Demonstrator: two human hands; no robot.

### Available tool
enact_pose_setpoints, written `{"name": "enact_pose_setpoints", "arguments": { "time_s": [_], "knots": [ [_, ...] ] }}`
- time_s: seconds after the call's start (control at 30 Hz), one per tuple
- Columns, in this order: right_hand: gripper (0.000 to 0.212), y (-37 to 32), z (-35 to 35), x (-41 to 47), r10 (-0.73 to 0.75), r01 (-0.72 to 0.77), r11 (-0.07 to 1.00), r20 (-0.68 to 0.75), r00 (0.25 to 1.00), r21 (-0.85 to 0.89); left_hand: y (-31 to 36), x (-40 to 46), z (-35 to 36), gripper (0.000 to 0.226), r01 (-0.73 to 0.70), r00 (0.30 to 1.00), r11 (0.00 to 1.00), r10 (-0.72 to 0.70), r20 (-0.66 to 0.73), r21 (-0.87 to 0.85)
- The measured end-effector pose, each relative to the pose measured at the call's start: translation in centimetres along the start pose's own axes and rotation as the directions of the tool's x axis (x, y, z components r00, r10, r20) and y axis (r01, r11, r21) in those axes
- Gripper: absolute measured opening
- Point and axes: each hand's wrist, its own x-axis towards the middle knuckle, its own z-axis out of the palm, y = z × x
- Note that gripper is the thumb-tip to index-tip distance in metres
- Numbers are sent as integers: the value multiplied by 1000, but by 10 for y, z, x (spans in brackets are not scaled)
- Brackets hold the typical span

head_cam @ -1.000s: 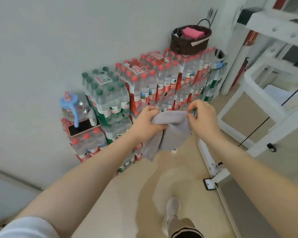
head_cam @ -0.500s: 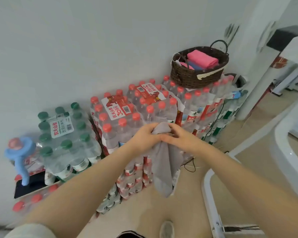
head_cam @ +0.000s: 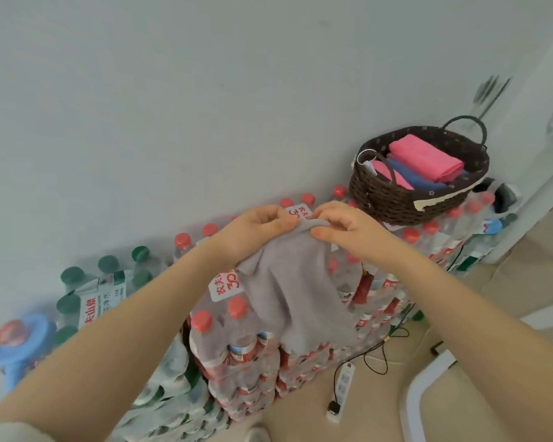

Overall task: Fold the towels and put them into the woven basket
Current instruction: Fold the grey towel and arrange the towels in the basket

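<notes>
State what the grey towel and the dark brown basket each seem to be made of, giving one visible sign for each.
Grey towel: soft matte cloth, possibly microfibre; it hangs limp in folds from the hands.
Dark brown basket: woven wicker or rattan-like strands, perhaps plastic; its wall shows a regular plaited pattern, with a cream trim strip at the rim.

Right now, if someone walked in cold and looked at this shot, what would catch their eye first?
Probably the grey towel, hanging mid-frame with its top edge pinched by the left hand and right hand. Behind it sit stacked packs of red-capped water bottles. On top of them at upper right is the woven basket, holding folded pink towels and a blue towel.
</notes>
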Motion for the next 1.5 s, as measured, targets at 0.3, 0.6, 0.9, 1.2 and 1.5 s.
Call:
{"name": "enact_pose_setpoints", "arguments": {
  "time_s": [0.3, 0.6, 0.9, 1.2, 1.5],
  "knots": [
    [14, -18, 20, 64, -3, 2, 1000, -160, 987, -11, 16, 16, -74, 12, 268, 962, 960, -271, 26, 85],
    [8, -37, 51, 84, -127, 146, 979, -142, 982, 139, 1, 31, -84, 27, 263, 921, 788, -376, -97, -557],
    [62, -24, 53, 81, -125, 103, 985, -164, 979, -137, -9, 13, -71, 35, 15, 998, 802, -52, -45, -597],
    [13, -31, 54, 67, -108, 88, 991, -208, 972, -102, 2, 1, -45, 25, -103, 974, 994, 93, -205, -41],
    [33, -29, 45, 49, -171, 43, 930, -329, 929, -364, 16, -9, -32, 23, -117, 940, 949, 12, -340, -291]
  ]
}}
